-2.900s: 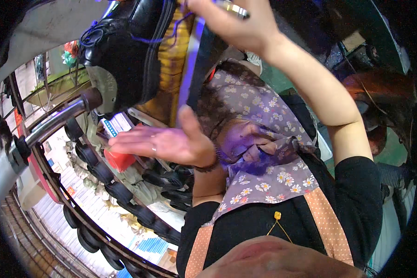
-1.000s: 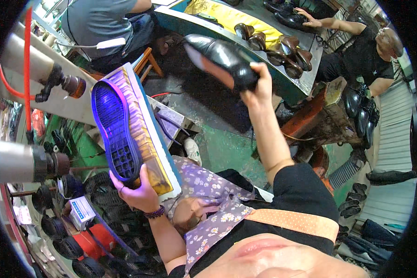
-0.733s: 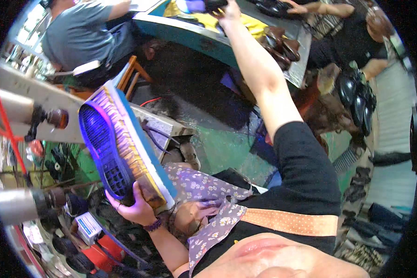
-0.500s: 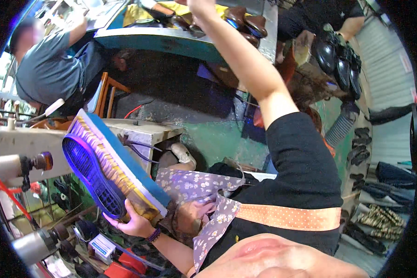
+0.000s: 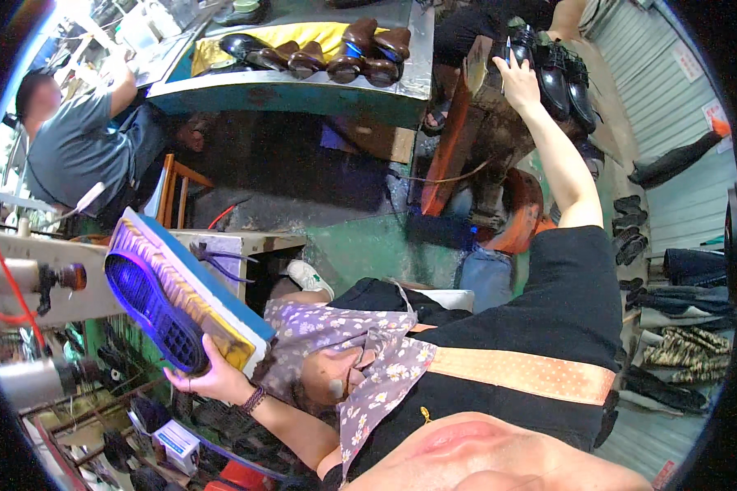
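- Clearly, the largest thing in hand is the long blue board, on which a purple shoe sole and a yellowish layer are carried; it is gripped at its lower end only by the left hand, whose fingers are clamped around the edge. With the board tilted and held so far from its middle, a slip from the grip is judged likely, and the sole could slide off toward the machine shafts at the left.
- Across the aisle, the right arm is stretched far out, and the right hand is raised beside a row of black dress shoes on a rust-coloured stand. A thin blue tool seems to be pinched between its fingers, though it cannot be told for certain what is held. A shoe could be knocked off the stand by so long a reach.
- Lower down, a floral apron is draped over the lap, just beside the board; its loose edge could be caught under the board.
- Farther off, brown shoes are lined up on a bench, well apart from both hands, and a seated person in a grey shirt is at work there; little risk is judged from that side.
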